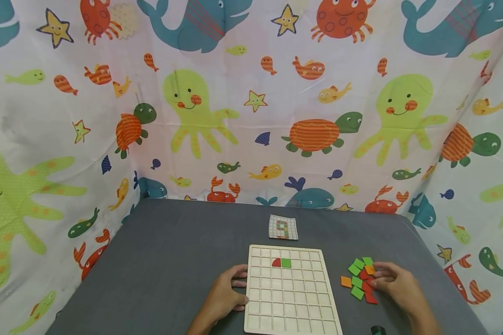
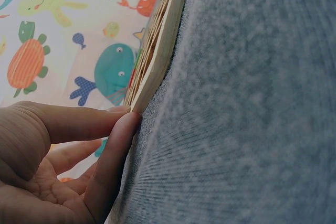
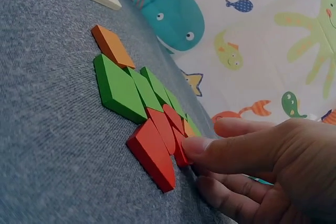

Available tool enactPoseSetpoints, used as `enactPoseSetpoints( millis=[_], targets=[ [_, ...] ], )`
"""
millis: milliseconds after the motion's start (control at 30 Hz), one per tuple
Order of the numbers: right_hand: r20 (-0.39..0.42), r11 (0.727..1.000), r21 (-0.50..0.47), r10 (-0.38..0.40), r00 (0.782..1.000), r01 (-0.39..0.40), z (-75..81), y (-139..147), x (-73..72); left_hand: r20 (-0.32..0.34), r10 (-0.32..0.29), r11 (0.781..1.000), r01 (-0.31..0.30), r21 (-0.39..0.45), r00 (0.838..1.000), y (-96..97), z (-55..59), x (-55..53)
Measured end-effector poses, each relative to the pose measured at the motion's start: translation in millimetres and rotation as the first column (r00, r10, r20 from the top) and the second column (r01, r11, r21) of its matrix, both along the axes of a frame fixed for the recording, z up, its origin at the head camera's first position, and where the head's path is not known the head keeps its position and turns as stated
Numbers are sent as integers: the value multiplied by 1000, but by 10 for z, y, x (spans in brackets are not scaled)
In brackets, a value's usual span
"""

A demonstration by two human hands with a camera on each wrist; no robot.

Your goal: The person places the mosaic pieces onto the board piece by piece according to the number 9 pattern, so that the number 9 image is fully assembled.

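While your left hand (image 1: 225, 292), fingers apart, touches one board (image 1: 278, 296), your right hand (image 1: 397, 284), fingers likewise apart, apparently touches red tiles (image 1: 370, 298); green tiles (image 1: 356, 282) adjacent.

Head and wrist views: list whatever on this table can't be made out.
Card, head view: exact pattern too small to read.
Dark object, head view: cut off by the bottom edge.
Red block, right wrist view: partly hidden by the right hand's thumb; grip unclear.
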State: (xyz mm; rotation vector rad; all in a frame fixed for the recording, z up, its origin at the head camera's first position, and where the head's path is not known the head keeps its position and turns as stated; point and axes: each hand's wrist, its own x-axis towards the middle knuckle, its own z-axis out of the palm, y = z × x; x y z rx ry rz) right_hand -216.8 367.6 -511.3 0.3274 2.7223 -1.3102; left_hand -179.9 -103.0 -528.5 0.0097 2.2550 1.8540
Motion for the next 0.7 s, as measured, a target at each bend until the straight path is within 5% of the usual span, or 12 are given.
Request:
enactPoseSetpoints(
  millis=[700],
  targets=[
    [-22,999,53,5,1000,-4,-40,19,-18,-18,-10,1000,10,4,1000,13,11,8]
  ],
)
